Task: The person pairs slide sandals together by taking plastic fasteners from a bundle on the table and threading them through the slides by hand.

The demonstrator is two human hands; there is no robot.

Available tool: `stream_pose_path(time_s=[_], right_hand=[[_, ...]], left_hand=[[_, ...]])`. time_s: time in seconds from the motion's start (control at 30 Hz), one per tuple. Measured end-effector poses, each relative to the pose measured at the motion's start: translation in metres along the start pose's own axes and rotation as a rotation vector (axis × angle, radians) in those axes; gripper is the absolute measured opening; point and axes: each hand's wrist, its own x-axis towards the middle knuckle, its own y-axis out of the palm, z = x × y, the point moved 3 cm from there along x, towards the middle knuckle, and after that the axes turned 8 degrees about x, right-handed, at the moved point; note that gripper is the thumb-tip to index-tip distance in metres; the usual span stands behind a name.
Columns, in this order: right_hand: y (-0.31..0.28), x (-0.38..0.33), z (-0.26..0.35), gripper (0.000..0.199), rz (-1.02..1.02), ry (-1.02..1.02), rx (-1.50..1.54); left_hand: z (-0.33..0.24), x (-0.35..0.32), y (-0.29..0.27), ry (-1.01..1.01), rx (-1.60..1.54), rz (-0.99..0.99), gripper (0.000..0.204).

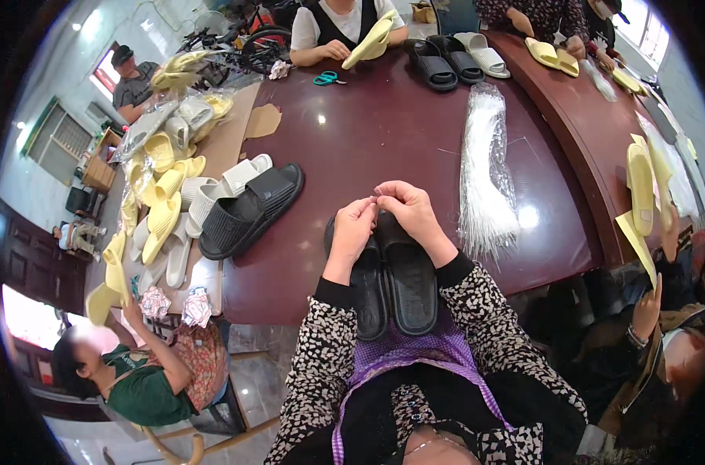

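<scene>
My left hand (354, 231) and my right hand (416, 218) meet over a pair of black slide slippers (413, 291) at the table's near edge. Fingertips of both hands are pinched close together; what lies between them is too small to make out. The slippers lie side by side, heels toward me, and my hands partly hide their far ends. To the right, a clear plastic bag (488, 167) holds a bundle of thin white plastic strands.
Black slippers (251, 209) and a pile of yellow and white slippers (166, 198) sit on the left. Teal scissors (328, 78) lie at the far side of the dark red table (352, 139). More slippers (453, 62) stand at the back. Several people work around the tables.
</scene>
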Motion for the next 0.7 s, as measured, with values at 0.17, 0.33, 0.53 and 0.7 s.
stream_pose_path(time_s=[0.17,0.33,0.53,0.7], right_hand=[[-0.003,0.001,-0.003,0.009,0.035,-0.045,-0.135],[-0.004,0.002,-0.001,0.008,0.049,-0.033,-0.134],[0.001,0.0,0.005,0.007,0.094,-0.017,-0.1],[0.0,-0.002,0.004,0.005,0.042,-0.032,-0.101]], left_hand=[[-0.001,0.003,0.003,0.21,0.393,-0.043,0.02],[-0.013,-0.004,0.007,0.048,0.056,-0.026,0.021],[-0.004,-0.001,-0.006,-0.05,-0.265,0.066,0.015],[-0.007,-0.002,-0.005,-0.065,-0.329,0.034,0.011]])
